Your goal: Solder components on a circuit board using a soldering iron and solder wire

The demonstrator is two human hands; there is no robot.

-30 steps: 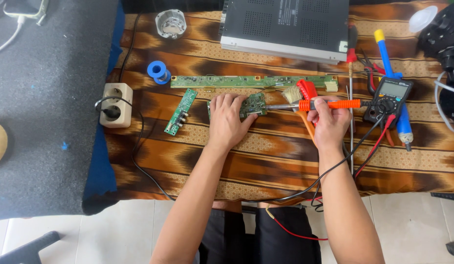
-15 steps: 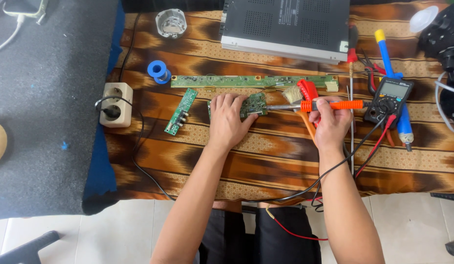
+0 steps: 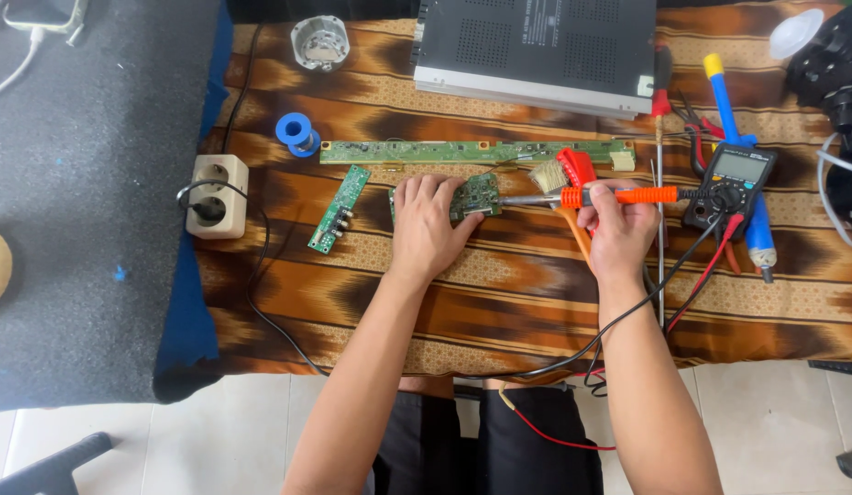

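1. The small green board (image 3: 474,195) lies flat on the brown patterned cloth (image 3: 499,293), near the middle of the table.
2. The left hand (image 3: 430,225) lies on the board's left part, fingers spread flat and pressing down, so it is not gripping it – just pinning it.
3. The right hand (image 3: 618,225) sits at 3 o'clock from the board. Its fingers are wrapped tight around the orange soldering iron (image 3: 618,195), and the metal tip touches the board's right edge, or is very near it.
4. At 12 o'clock from the board lies a long green strip board (image 3: 462,151). At 9 o'clock lies a short green board (image 3: 336,209), tilted.
5. Farther out at 10 o'clock are a blue solder spool (image 3: 297,133) and a white wall socket (image 3: 213,195). At 3 o'clock, past the iron, sits a black meter (image 3: 733,183) with red and black wires.
6. What could go wrong, I think – the hot tip is close to the left fingertips, so a slip could burn them. The board could slide if the left hand lifts. The cord under the right arm could tug the iron off its spot.
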